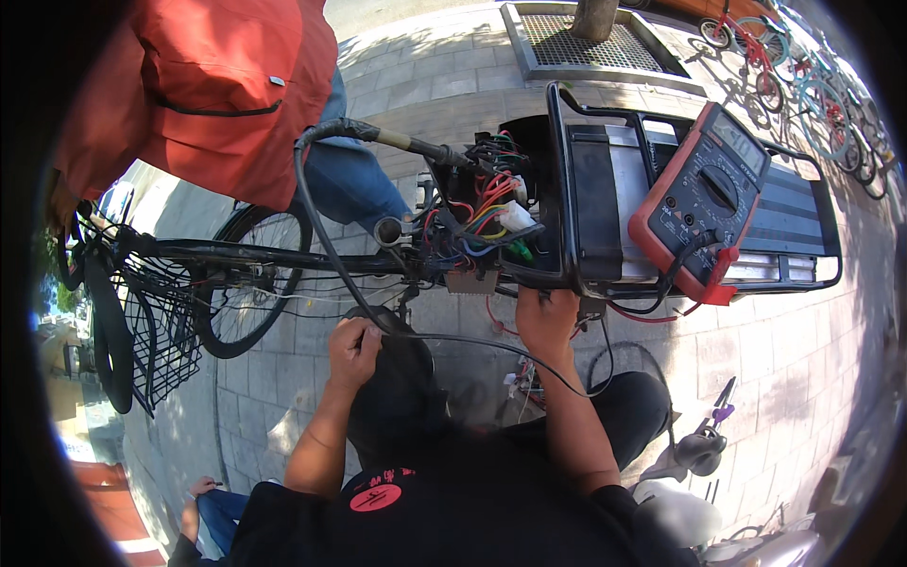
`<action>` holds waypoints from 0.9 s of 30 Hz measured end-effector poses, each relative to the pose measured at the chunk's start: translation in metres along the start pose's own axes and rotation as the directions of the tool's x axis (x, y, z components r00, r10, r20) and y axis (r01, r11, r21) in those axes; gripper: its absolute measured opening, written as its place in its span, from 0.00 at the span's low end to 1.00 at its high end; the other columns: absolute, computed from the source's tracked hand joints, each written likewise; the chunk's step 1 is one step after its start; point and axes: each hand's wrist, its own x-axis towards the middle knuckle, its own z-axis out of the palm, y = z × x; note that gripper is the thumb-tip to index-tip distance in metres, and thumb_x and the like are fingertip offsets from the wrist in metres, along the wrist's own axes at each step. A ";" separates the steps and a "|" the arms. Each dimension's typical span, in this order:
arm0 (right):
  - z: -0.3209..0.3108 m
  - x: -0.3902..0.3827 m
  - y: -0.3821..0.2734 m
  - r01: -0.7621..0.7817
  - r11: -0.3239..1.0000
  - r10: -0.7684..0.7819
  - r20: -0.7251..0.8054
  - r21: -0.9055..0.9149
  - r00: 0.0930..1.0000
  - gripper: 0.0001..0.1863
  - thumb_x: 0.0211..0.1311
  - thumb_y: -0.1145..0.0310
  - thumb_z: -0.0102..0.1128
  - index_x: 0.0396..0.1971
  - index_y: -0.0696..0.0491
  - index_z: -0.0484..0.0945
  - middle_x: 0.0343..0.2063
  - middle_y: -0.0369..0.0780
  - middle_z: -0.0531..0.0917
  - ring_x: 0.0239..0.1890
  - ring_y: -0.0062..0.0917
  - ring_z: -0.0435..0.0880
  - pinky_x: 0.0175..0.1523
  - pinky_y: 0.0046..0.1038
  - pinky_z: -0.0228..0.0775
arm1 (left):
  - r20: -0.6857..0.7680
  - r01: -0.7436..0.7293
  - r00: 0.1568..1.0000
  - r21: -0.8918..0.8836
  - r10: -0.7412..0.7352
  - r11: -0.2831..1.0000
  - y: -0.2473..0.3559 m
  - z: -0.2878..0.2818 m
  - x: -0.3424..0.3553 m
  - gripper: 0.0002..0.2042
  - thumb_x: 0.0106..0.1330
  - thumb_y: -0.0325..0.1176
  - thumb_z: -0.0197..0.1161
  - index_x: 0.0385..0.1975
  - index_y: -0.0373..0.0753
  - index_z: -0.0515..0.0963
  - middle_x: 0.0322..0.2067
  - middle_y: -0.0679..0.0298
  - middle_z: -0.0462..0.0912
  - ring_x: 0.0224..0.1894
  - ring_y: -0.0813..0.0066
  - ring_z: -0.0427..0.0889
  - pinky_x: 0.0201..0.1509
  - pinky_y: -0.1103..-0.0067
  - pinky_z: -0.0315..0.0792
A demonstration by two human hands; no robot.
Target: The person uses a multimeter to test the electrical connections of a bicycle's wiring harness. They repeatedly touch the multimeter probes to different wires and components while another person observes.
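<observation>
An electric bike with a black frame (pixel 274 252) stands across the view in front of me. Its wiring compartment is exposed, with a tangle of coloured wires (pixel 496 203) and white connectors (pixel 516 217). My left hand (pixel 354 351) is closed beside the bend of a black cable (pixel 453 338); what its fingers hold, if anything, is hidden. Up against the lower edge of the rack, just right of a finned metal box (pixel 471 282), is my right hand (pixel 548 317), its fingertips hidden by the frame. A red and black multimeter (pixel 704 198) rests tilted on the silver battery case (pixel 614 180).
A person in a red jacket (pixel 236 85) stands at the far left by the handlebar and wire basket (pixel 161 326). Parked bicycles (pixel 803 80) stand at the far right, near a tree grate (pixel 605 45). Tools (pixel 723 413) lie on the paving at right. Another person's leg (pixel 222 515) shows lower left.
</observation>
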 end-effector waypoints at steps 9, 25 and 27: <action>0.003 -0.017 0.033 -0.071 0.996 0.065 0.109 0.047 0.992 0.15 0.72 0.73 0.69 0.56 0.58 0.87 0.49 0.48 0.90 0.51 0.42 0.90 0.58 0.39 0.80 | 0.019 0.033 0.999 0.014 -0.033 0.999 0.005 -0.001 0.000 0.10 0.76 0.33 0.63 0.33 0.37 0.85 0.22 0.63 0.84 0.26 0.63 0.81 0.36 0.67 0.72; 0.005 -0.011 0.020 0.133 0.988 -0.131 0.021 -0.074 0.991 0.14 0.70 0.77 0.66 0.53 0.58 0.87 0.47 0.46 0.91 0.48 0.44 0.90 0.56 0.41 0.81 | 0.038 -0.020 0.999 0.049 0.018 0.999 0.011 0.001 0.006 0.13 0.78 0.37 0.63 0.33 0.37 0.87 0.20 0.64 0.84 0.25 0.65 0.81 0.37 0.67 0.72; 0.004 -0.009 0.019 0.120 0.988 -0.117 0.035 -0.096 0.992 0.14 0.72 0.77 0.65 0.55 0.59 0.86 0.46 0.47 0.90 0.48 0.44 0.90 0.56 0.43 0.80 | 0.028 -0.016 0.999 0.034 0.015 0.999 0.012 0.003 0.006 0.13 0.77 0.37 0.64 0.33 0.37 0.87 0.20 0.64 0.83 0.25 0.65 0.81 0.37 0.67 0.72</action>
